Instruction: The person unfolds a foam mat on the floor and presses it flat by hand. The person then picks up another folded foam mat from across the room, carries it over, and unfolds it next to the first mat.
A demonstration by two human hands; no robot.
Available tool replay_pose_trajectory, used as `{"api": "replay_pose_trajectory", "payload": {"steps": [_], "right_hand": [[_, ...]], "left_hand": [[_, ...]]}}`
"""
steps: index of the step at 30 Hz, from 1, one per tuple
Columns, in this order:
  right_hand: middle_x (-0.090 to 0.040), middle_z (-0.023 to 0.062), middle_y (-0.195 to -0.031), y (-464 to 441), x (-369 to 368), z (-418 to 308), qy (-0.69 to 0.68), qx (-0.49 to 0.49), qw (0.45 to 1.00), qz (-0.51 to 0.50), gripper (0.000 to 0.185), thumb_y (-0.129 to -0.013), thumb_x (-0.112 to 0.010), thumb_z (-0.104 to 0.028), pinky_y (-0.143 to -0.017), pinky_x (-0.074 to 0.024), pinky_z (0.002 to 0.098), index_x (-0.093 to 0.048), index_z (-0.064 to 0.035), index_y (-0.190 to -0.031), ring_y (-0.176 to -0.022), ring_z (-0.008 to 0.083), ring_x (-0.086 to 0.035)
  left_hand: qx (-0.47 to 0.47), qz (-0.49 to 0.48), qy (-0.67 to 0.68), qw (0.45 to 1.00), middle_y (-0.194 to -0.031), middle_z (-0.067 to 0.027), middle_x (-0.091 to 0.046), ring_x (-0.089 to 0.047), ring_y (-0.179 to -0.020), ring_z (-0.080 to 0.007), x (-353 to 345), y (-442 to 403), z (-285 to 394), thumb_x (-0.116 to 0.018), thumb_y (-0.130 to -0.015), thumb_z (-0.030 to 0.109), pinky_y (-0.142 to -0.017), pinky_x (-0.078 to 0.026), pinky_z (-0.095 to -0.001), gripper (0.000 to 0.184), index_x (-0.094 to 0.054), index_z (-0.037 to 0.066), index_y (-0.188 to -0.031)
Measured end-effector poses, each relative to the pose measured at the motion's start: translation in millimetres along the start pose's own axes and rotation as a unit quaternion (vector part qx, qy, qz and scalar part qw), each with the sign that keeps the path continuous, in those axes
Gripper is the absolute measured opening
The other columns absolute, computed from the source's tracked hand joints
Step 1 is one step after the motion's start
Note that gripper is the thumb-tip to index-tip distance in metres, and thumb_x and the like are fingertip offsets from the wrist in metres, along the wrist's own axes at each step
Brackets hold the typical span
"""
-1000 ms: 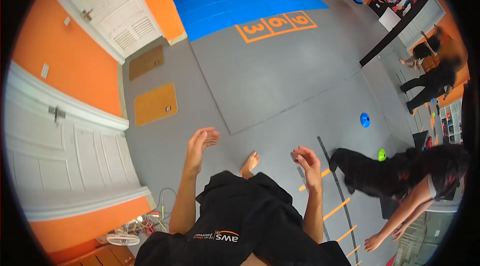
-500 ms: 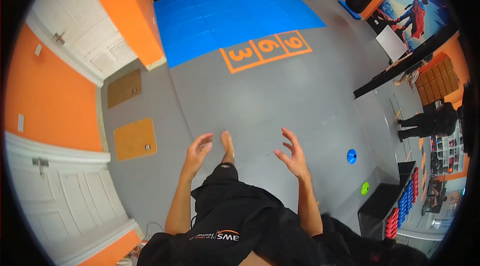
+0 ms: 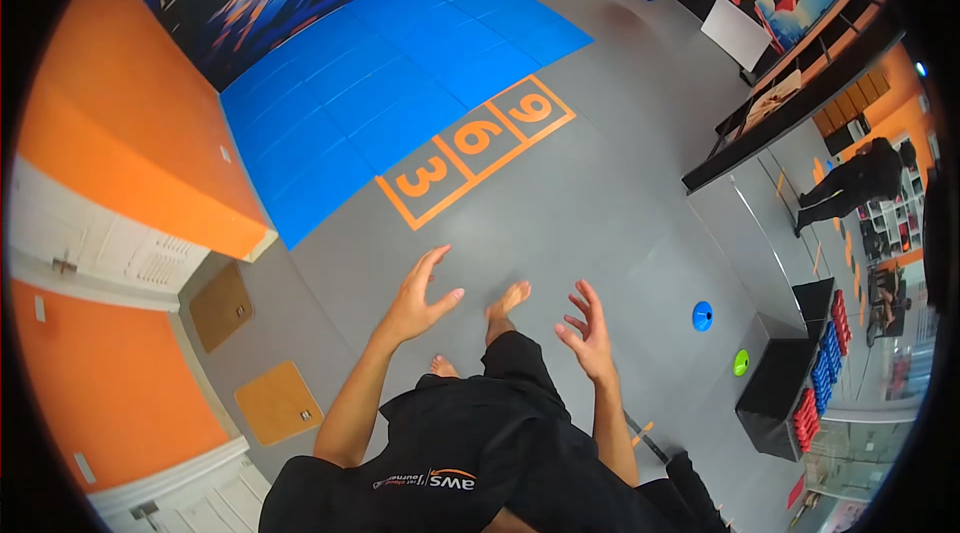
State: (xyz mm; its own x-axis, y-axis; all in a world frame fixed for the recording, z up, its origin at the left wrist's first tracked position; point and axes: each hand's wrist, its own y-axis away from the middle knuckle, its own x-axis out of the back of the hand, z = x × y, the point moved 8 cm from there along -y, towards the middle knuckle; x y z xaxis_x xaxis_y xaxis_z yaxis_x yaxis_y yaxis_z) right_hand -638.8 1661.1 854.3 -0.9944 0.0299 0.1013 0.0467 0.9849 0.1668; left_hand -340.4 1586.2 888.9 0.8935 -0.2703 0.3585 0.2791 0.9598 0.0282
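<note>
My left hand (image 3: 417, 300) is held out above the grey floor (image 3: 620, 213), with thumb and fingers apart and nothing in it. Level with it on the other side, my right hand (image 3: 588, 333) is also empty, its fingers spread. Neither hand touches anything. Between and below them show my bare feet, one foot (image 3: 508, 300) farther forward than the other foot (image 3: 444, 366). My black shirt (image 3: 440, 443) fills the lower middle. Beyond the hands, orange floor boxes (image 3: 478, 151) carry the numbers 3, 6 and 9.
A blue mat (image 3: 400, 73) lies ahead. Tan mats (image 3: 279, 403) are by the doors on the left. On the right are a blue disc cone (image 3: 703, 316), a green disc cone (image 3: 741, 363), a black rack (image 3: 775, 383) with dumbbells and a mirror reflecting a person.
My view has turned, so the mat and number boxes appear rotated and nearer. One foot has come forward and the second now shows. Both hands stay raised and apart.
</note>
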Motion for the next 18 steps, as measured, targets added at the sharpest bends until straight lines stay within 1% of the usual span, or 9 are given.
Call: {"api": "replay_pose_trajectory", "payload": {"steps": [1,4,8,11,14,18], "right_hand": [[-0.031,0.0122,-0.158,-24.5,12.7,-0.3,-0.009,-0.001,1.000,0.007,0.091,-0.080,-0.079,-0.014,-0.104,-0.0455,0.0442,-0.027,-0.0116,-0.155,-0.139,0.0310,-0.041],[-0.030,0.0131,-0.158,-107.0,49.6,-17.2,-0.013,0.022,1.000,0.019,0.092,-0.081,-0.078,-0.014,-0.104,-0.0457,0.0443,-0.025,-0.0118,-0.156,-0.139,0.0312,-0.041],[-0.032,0.0128,-0.157,-231.2,92.5,-70.5,-0.013,0.067,0.997,0.025,0.088,-0.081,-0.077,-0.013,-0.104,-0.0451,0.0442,-0.029,-0.0114,-0.155,-0.139,0.0308,-0.042],[-0.035,0.0126,-0.155,-318.5,118.3,-94.0,0.001,0.101,0.995,0.016,0.085,-0.081,-0.077,-0.014,-0.104,-0.0445,0.0434,-0.033,-0.0104,-0.153,-0.138,0.0299,-0.042],[-0.038,0.0126,-0.152,-393.9,126.8,-120.1,0.056,0.108,0.993,-0.008,0.084,-0.080,-0.078,-0.016,-0.105,-0.0441,0.0427,-0.035,-0.0092,-0.152,-0.137,0.0289,-0.043],[-0.039,0.0131,-0.152,-488.7,137.3,-132.9,0.076,0.112,0.990,-0.051,0.084,-0.080,-0.078,-0.016,-0.104,-0.0443,0.0423,-0.036,-0.0085,-0.151,-0.137,0.0287,-0.043]], "left_hand": [[-0.012,-0.007,-0.007,1.000,-0.147,-0.0164,-0.044,-0.046,-0.133,-0.0320,-3.6,-30.3,4.2,-0.073,-0.087,0.027,-0.106,-0.043,-0.0461,0.072,-0.040,0.007,-0.147],[-0.045,-0.014,-0.022,0.999,-0.148,-0.0170,-0.043,-0.046,-0.135,-0.0320,-12.7,-126.1,17.8,-0.074,-0.085,0.026,-0.106,-0.043,-0.0463,0.075,-0.038,0.006,-0.148],[-0.076,-0.011,-0.015,0.997,-0.151,-0.0169,-0.040,-0.043,-0.138,-0.0314,-25.6,-256.8,48.6,-0.076,-0.084,0.026,-0.106,-0.042,-0.0464,0.079,-0.037,0.006,-0.149],[-0.086,-0.021,0.018,0.996,-0.153,-0.0154,-0.037,-0.040,-0.140,-0.0307,-39.9,-344.5,63.6,-0.076,-0.084,0.023,-0.106,-0.042,-0.0464,0.080,-0.035,0.006,-0.150],[-0.029,-0.057,0.215,0.974,-0.154,-0.0137,-0.035,-0.038,-0.141,-0.0297,-55.8,-415.1,57.1,-0.075,-0.085,0.021,-0.106,-0.042,-0.0459,0.079,-0.033,0.006,-0.151],[-0.028,-0.053,0.249,0.967,-0.154,-0.0133,-0.036,-0.037,-0.142,-0.0292,-55.4,-496.5,50.9,-0.073,-0.087,0.018,-0.108,-0.040,-0.0451,0.077,-0.033,0.005,-0.151]]}}
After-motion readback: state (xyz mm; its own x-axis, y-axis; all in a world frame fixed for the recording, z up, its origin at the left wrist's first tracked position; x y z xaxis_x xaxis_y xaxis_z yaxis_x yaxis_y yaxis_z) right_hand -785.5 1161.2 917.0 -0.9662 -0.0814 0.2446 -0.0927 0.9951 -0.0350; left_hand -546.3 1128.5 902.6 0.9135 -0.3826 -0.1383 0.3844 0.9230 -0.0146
